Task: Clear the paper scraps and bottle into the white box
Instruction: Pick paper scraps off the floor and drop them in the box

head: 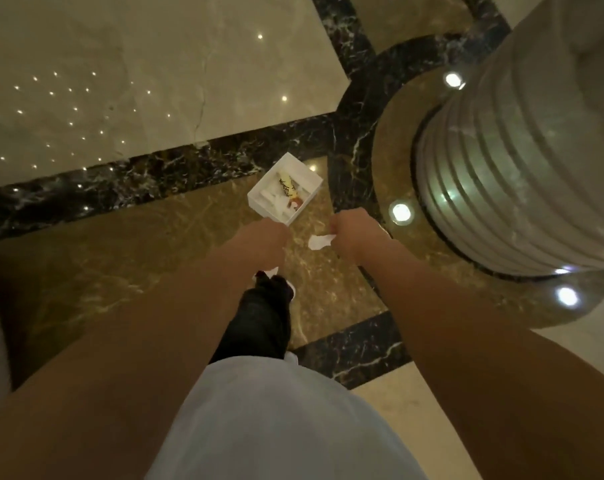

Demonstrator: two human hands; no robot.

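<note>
Glossy marble floor [86, 278], ribbed column [522, 161] alongside. Square white box [259, 199] holds the bottle [286, 186] and crumpled scraps [280, 206]. Right hand [353, 231] pinches a torn scrap [318, 241]; left hand [266, 237] curled, its contents unclear.

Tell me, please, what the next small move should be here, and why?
Probably carry the right hand forward over the white box and drop the paper scrap in. That scrap sits pinched at its fingertips just short of the box, while the bottle and other scraps already lie inside. The left hand is at the box's near corner; whether it holds anything is unclear.
</note>
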